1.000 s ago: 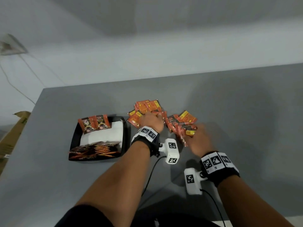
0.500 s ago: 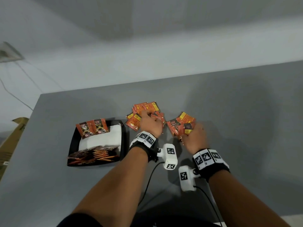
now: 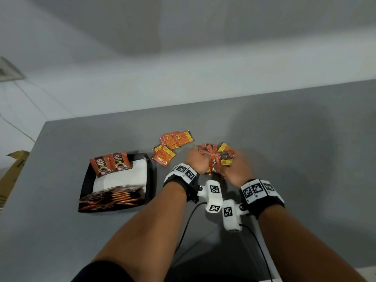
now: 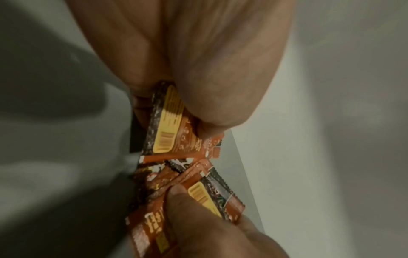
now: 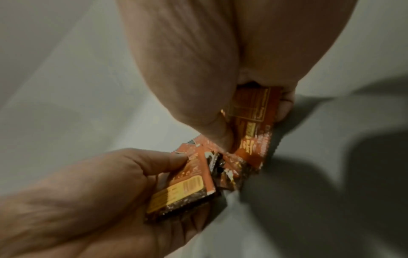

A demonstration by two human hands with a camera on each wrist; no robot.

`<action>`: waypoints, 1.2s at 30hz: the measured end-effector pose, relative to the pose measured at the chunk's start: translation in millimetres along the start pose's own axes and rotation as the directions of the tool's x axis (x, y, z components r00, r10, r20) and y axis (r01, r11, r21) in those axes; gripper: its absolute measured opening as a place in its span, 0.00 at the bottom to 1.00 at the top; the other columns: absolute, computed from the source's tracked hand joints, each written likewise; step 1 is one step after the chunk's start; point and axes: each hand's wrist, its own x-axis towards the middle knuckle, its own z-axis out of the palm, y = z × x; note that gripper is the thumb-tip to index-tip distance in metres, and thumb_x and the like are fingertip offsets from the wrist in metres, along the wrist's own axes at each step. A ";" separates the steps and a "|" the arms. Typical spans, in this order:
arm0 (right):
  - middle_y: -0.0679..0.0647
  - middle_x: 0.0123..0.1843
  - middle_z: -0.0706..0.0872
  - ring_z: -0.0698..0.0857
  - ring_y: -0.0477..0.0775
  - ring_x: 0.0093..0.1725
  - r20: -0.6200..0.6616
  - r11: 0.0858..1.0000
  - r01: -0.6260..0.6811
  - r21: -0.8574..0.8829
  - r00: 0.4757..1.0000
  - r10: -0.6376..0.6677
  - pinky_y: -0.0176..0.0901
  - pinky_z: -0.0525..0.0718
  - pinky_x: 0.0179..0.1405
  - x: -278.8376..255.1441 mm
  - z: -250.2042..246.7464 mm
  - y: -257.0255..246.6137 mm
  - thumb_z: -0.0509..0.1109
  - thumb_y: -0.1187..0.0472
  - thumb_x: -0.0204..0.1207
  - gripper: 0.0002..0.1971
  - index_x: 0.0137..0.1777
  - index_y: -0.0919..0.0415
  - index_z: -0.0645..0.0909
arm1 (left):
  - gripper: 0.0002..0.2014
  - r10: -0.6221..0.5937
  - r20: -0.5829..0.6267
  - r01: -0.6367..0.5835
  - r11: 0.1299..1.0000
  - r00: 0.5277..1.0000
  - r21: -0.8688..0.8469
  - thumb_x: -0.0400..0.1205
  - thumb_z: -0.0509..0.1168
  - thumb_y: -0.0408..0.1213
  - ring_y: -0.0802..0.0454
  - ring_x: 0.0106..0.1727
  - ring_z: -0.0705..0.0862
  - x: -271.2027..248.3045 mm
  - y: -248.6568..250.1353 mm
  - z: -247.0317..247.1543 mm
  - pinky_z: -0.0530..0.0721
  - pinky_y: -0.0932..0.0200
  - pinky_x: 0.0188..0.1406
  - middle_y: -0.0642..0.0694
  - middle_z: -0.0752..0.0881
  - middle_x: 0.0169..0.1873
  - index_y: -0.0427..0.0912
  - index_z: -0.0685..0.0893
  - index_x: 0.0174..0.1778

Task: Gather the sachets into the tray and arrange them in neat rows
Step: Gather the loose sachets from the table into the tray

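Gripping one bunch of sachets [image 3: 216, 157] between them, our left hand [image 3: 196, 160] and right hand [image 3: 237, 169] had curled their fingers around it from either side, just above the grey table [image 3: 295, 149]. A few loose sachets [image 3: 173, 144] lay flat just left of the hands. The black tray [image 3: 149, 180] sat further left, holding two upright sachets [image 3: 110, 162] at its far end and a row [image 3: 110, 197] along its near edge.
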 end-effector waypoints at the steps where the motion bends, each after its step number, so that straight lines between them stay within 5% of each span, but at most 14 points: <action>1: 0.45 0.41 0.90 0.89 0.45 0.40 -0.022 1.000 -0.009 -0.007 1.000 0.009 0.49 0.90 0.46 2.9 4.4 5.1 0.79 0.60 0.72 0.07 0.46 0.49 0.84 | 0.17 0.001 -0.015 -0.001 1.000 1.000 0.022 0.81 0.55 0.54 0.51 0.27 0.83 0.5 -1.0 -0.2 0.84 0.57 0.25 0.48 0.84 0.28 0.49 0.85 0.42; 5: 0.46 0.40 0.90 0.89 0.45 0.39 -0.013 1.000 -0.018 0.002 1.000 0.018 0.50 0.90 0.43 5.2 6.6 9.8 0.77 0.57 0.70 0.07 0.45 0.52 0.84 | 0.08 -0.039 -0.053 0.032 0.991 0.998 -0.131 0.84 0.60 0.47 0.54 0.30 0.84 2.5 -3.2 3.3 0.80 0.58 0.26 0.47 0.89 0.38 0.51 0.81 0.53; 7: 0.47 0.43 0.90 0.90 0.45 0.40 -0.037 0.995 -0.083 0.052 0.996 0.085 0.51 0.91 0.42 5.2 2.6 12.5 0.79 0.52 0.65 0.16 0.51 0.54 0.83 | 0.07 -0.094 -0.076 0.069 0.956 0.993 -0.284 0.85 0.63 0.40 0.53 0.29 0.82 -0.4 -6.8 -2.0 0.79 0.58 0.28 0.45 0.90 0.41 0.49 0.77 0.58; 9: 0.47 0.47 0.90 0.90 0.45 0.42 -0.050 0.990 -0.127 0.063 0.990 0.130 0.44 0.89 0.39 8.0 -5.7 14.4 0.80 0.56 0.64 0.21 0.57 0.55 0.82 | 0.12 -0.134 -0.116 0.085 0.932 0.984 -0.352 0.85 0.64 0.39 0.50 0.30 0.84 -1.5 -15.3 -13.4 0.79 0.60 0.29 0.46 0.89 0.40 0.48 0.76 0.64; 11: 0.48 0.47 0.92 0.91 0.43 0.42 -0.030 0.989 -0.138 0.052 0.990 0.140 0.32 0.86 0.33 11.3 -16.8 3.2 0.79 0.57 0.65 0.19 0.57 0.54 0.85 | 0.16 -0.184 -0.199 0.113 0.940 0.963 -0.323 0.84 0.66 0.40 0.43 0.44 0.89 0.1 -23.8 -27.6 0.84 0.56 0.40 0.46 0.90 0.47 0.43 0.80 0.67; 14: 0.53 0.39 0.93 0.90 0.47 0.37 0.046 0.993 -0.103 -0.056 0.993 0.105 0.30 0.82 0.31 14.0 -31.9 -23.8 0.77 0.64 0.71 0.05 0.46 0.59 0.91 | 0.09 -0.215 -0.336 0.194 0.976 0.917 -0.094 0.83 0.66 0.42 0.40 0.56 0.87 2.4 -27.9 -52.5 0.82 0.54 0.60 0.41 0.90 0.54 0.39 0.85 0.50; 16: 0.54 0.38 0.92 0.89 0.52 0.38 0.074 0.978 -0.073 -0.193 0.993 0.089 0.37 0.84 0.41 16.6 -33.1 -35.4 0.73 0.66 0.73 0.05 0.42 0.61 0.91 | 0.14 -0.186 -0.337 0.231 0.968 0.923 0.098 0.85 0.64 0.42 0.40 0.59 0.86 3.0 -25.5 -63.2 0.80 0.53 0.63 0.40 0.89 0.54 0.41 0.79 0.35; 19: 0.52 0.42 0.90 0.87 0.58 0.48 0.074 0.921 -0.058 -0.385 0.993 0.094 0.52 0.82 0.62 25.2 -21.3 -33.1 0.66 0.49 0.77 0.13 0.43 0.55 0.88 | 0.09 -0.182 -0.291 0.262 0.928 0.939 0.264 0.84 0.63 0.43 0.42 0.65 0.82 11.3 -30.7 -62.8 0.76 0.52 0.63 0.44 0.85 0.61 0.43 0.85 0.53; 23: 0.56 0.53 0.88 0.85 0.64 0.55 0.009 0.910 -0.149 -0.386 0.986 0.165 0.54 0.83 0.60 35.7 -1.1 -12.0 0.58 0.24 0.67 0.35 0.54 0.55 0.82 | 0.20 -0.288 -0.296 0.366 0.895 0.911 0.254 0.82 0.66 0.45 0.38 0.70 0.78 18.1 -38.9 -49.3 0.75 0.47 0.69 0.37 0.82 0.67 0.39 0.80 0.67; 29: 0.61 0.63 0.80 0.84 0.67 0.60 -0.052 0.922 -0.231 -0.311 0.973 0.226 0.62 0.83 0.63 18.2 -4.4 -17.8 0.76 0.40 0.73 0.32 0.67 0.62 0.74 | 0.22 -0.309 -0.284 0.368 0.912 0.908 0.181 0.82 0.67 0.39 0.35 0.69 0.77 12.5 -43.2 -33.9 0.77 0.45 0.67 0.35 0.75 0.70 0.36 0.76 0.71; 33: 0.52 0.48 0.91 0.91 0.58 0.42 0.008 0.958 -0.242 -0.152 0.969 0.246 0.63 0.90 0.48 25.0 2.2 16.1 0.76 0.42 0.60 0.26 0.54 0.45 0.70 | 0.17 -0.241 -0.286 0.278 0.956 0.928 0.096 0.80 0.68 0.38 0.36 0.64 0.82 10.4 -45.8 -35.2 0.79 0.54 0.56 0.35 0.82 0.66 0.38 0.81 0.64; 36: 0.52 0.39 0.91 0.91 0.53 0.32 -0.020 0.964 -0.266 -0.012 0.964 0.265 0.53 0.91 0.37 7.2 -4.8 -3.5 0.78 0.54 0.70 0.19 0.55 0.52 0.72 | 0.14 -0.126 -0.286 0.119 0.992 0.950 -0.041 0.83 0.65 0.36 0.41 0.61 0.86 -0.6 -36.7 -39.7 0.78 0.59 0.52 0.41 0.88 0.59 0.42 0.80 0.65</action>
